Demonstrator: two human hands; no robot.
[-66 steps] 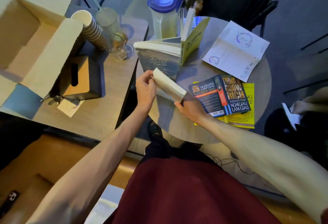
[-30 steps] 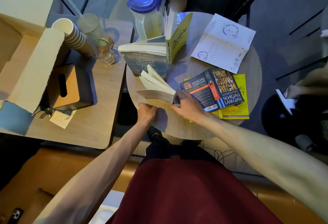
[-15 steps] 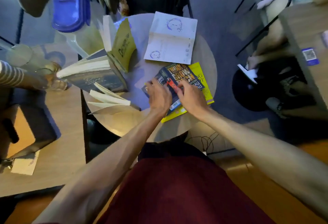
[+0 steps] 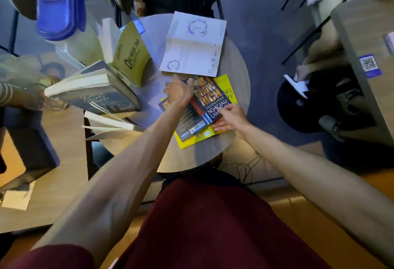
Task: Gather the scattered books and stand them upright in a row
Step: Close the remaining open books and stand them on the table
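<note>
Round table (image 4: 232,60) carrying six books, three standing fanned open at left, white book (image 4: 195,45) face-down open, dark blue book (image 4: 210,98) atop yellow book (image 4: 226,85), left hand (image 4: 178,93) flat on blue cover, right hand (image 4: 231,118) fingers pinching its lower right corner

six books, two hands, one round table

six books show on the round table (image 4: 238,89): a white book (image 4: 193,44) lying open face down, a dark blue book (image 4: 207,98) on a yellow book (image 4: 226,86), an olive book (image 4: 130,57) standing open, a grey-blue book (image 4: 100,96), and a pale book (image 4: 110,125) fanned open. two hands: the left hand (image 4: 178,92) and right hand (image 4: 231,118). one blue-lidded jug (image 4: 60,11). one wooden side table (image 4: 53,194).
</note>
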